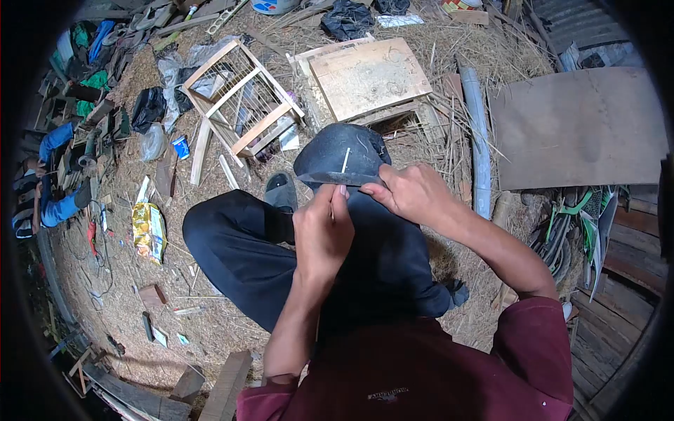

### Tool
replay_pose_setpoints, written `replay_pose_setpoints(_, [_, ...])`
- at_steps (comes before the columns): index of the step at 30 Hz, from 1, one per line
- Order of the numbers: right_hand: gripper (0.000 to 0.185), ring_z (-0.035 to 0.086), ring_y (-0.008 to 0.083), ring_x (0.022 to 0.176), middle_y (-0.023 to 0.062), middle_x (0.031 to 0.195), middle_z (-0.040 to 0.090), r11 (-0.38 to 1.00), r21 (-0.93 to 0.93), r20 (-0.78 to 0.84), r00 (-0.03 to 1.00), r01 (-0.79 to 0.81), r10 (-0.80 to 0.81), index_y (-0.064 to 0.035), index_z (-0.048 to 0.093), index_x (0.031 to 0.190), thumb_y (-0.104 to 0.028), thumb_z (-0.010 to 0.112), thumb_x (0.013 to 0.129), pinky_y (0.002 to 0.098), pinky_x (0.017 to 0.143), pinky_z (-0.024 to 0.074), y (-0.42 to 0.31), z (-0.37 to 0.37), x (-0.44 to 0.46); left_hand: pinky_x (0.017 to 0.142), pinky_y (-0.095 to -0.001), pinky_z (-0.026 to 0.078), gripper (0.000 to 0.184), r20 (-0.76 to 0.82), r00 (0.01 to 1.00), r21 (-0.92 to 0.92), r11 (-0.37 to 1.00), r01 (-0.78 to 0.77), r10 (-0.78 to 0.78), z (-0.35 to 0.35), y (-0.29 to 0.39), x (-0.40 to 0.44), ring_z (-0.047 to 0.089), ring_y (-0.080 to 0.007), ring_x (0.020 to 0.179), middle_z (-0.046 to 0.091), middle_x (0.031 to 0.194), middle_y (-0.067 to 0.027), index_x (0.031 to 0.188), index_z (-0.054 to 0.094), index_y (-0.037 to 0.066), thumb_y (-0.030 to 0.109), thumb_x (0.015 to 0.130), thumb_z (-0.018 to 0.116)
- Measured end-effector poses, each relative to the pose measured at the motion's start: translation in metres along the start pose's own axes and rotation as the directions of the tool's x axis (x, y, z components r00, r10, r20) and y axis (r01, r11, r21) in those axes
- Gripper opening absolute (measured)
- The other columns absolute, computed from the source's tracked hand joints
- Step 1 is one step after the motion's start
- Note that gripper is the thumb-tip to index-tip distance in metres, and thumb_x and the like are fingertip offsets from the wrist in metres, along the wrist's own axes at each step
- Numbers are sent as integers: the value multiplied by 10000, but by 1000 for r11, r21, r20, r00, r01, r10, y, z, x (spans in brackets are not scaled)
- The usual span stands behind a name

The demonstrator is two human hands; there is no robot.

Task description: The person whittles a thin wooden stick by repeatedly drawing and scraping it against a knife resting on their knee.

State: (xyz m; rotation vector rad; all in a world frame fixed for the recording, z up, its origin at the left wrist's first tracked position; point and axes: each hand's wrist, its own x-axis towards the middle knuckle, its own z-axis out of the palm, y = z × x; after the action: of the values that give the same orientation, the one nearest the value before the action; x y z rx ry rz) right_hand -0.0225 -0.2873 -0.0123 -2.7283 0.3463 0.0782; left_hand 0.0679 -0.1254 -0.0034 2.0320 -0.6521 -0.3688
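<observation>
A dark, rounded pad or cover [337, 151] lies over my raised knee, with a thin pale stick [346, 160] upright against it. My left hand [323, 228] is closed in a pinch at the stick's lower end, near the pad's lower edge. Just right of it, my right hand [411, 193] has its fingers curled round the pad's edge, thumb pointing left. Whether a blade or tool is under these fingers cannot be made out. Beyond the knee, a wooden frame with thin bars [242, 102] stands tilted beside a box with a wooden board on top [368, 77].
Straw and shavings cover the ground. A yellow packet [149, 228] and a blue cup [181, 147] lie left. A grey pole [477, 140] and a large flat board [579, 130] are right. Another person [60, 203] sits far left. Wooden blocks [226, 386] lie near the bottom.
</observation>
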Motion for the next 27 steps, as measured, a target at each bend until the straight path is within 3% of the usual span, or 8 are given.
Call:
replay_pose_setpoints(1, [531, 598, 448, 541, 237, 544, 566, 999, -35, -3, 1000, 2, -2, -12, 579, 763, -499, 498, 956, 523, 501, 484, -2, -1, 0, 523, -315, 444, 155, -25, 1000, -19, 1000, 4, -4, 0, -1, -3, 620, -209, 527, 608, 655, -199, 855, 644, -31, 86, 933, 578])
replay_pose_setpoints(7, [631, 627, 442, 566, 237, 563, 591, 991, -4, -17, 991, -136, 136, -12, 622, 785, -586, 424, 953, 521, 510, 501, 6, 0, 7, 520, -273, 421, 159, 109, 981, -55, 985, 165, -158, -12, 0, -50, 527, -78, 549, 580, 607, -112, 869, 648, -26, 89, 948, 571])
replay_pose_setpoints(10, [624, 620, 448, 565, 244, 561, 584, 993, 58, -50, 993, -104, 107, -12, 620, 784, -578, 424, 957, 521, 516, 501, 10, 1, 3, 516, -293, 460, 170, 112, 971, -147, 963, 225, -210, -12, -4, -55, 604, -149, 520, 619, 645, -141, 896, 644, -15, 104, 965, 544])
replay_pose_setpoints(11, [620, 618, 450, 565, 247, 560, 582, 994, 72, -45, 995, -84, 87, -9, 620, 785, -571, 425, 960, 523, 518, 500, 12, 3, 3, 509, -282, 452, 179, 111, 961, -172, 948, 269, -253, -8, -3, -49, 593, -112, 533, 606, 621, -110, 883, 642, -17, 113, 966, 551])
replay_pose_setpoints(14, [610, 613, 451, 563, 253, 559, 576, 993, 116, -33, 999, -39, 43, -2, 619, 783, -553, 430, 966, 525, 522, 495, 11, 4, -3, 488, -274, 425, 185, 100, 988, -226, 964, 138, -118, 3, -7, -25, 558, -93, 506, 598, 592, -90, 873, 642, -16, 116, 967, 552])
replay_pose_setpoints(16, [605, 612, 449, 558, 254, 558, 575, 989, 148, -41, 999, -20, 27, 1, 621, 776, -543, 438, 966, 526, 521, 492, 9, 1, -3, 468, -274, 396, 207, 141, 976, -193, 963, 189, -164, 2, 1, -9, 517, -78, 476, 575, 560, -95, 857, 651, -16, 128, 967, 552])
replay_pose_setpoints(22, [552, 601, 453, 550, 243, 544, 563, 996, 73, 52, 997, -54, 50, 5, 591, 771, -500, 476, 963, 521, 521, 489, 6, -8, -1, 466, -283, 398, 231, 118, 987, -75, 990, 120, -111, 3, 8, 9, 520, -99, 460, 572, 555, -106, 851, 662, -16, 142, 971, 543])
replay_pose_setpoints(27, [627, 617, 447, 549, 248, 529, 565, 997, 2, -21, 996, -83, 83, 8, 626, 753, -559, 450, 954, 519, 511, 499, 7, 0, 0, 482, -289, 418, 232, 114, 986, -140, 981, 134, -119, 5, -1, -4, 553, -125, 484, 569, 562, -94, 844, 652, -13, 146, 970, 539])
